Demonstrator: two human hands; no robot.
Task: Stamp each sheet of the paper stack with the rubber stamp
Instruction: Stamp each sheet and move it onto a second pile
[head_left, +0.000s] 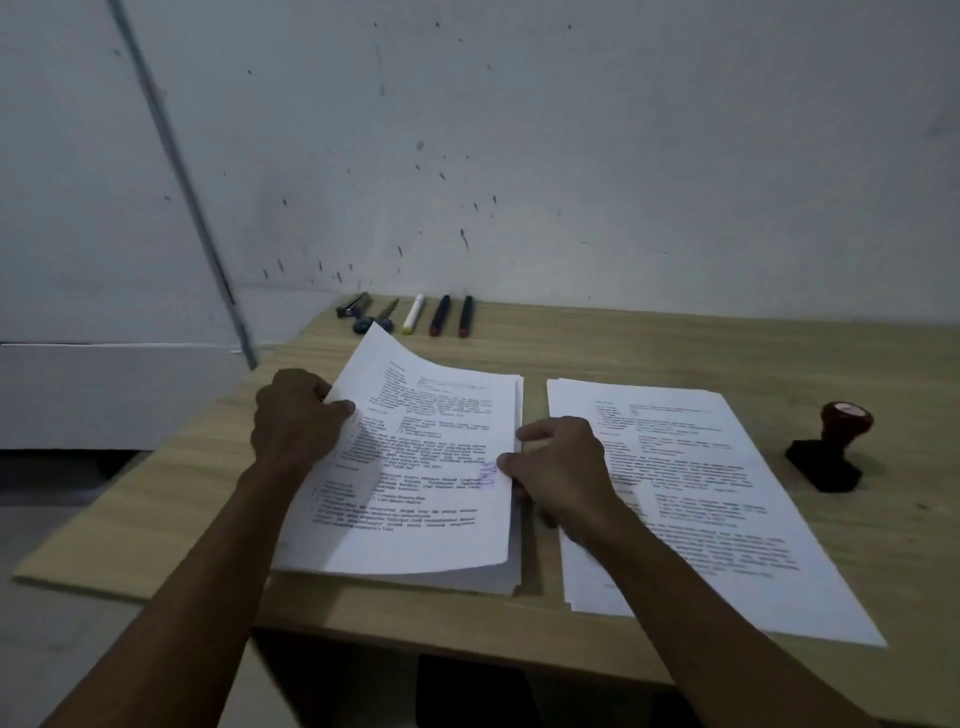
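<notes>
The left paper stack (415, 467) serves as the landmark throughout. Well to its left, a grey rod (182, 176) leaned across the white wall (623, 130), its lower end near the corner of the wooden table (675, 343). At the stack's left edge the left hand (298, 415) pinched the top sheet (410, 395), fingers curled round the paper's edge, and that edge was lifted and bowed upward while the sheet's right side lay flat on the stack. A purple stamp mark (488, 474) showed on the top sheet near its right edge.

Behind the stack, along the table's far edge, lay a row of small things: a dark stapler-like tool (353, 305), scissors with blue handles (375, 319), a white marker (413, 314) and two black markers with red ends (439, 315) (466, 316).

At the stack's right edge the right hand (563, 467) rested with its fingers curled, the fingertips (506, 461) touching the sheet's edge just beside the stamp mark; whether it pinched the paper or only pressed on it could not be told. Its forearm crossed the narrow bare strip of table and the near corner of the right paper stack (701, 493), which lay just beside the landmark stack, apart from it.

Further right, beyond that second stack, the rubber stamp (831, 447) lay tipped on the table, its red round handle toward the wall and its black base toward the person, untouched by either hand.
</notes>
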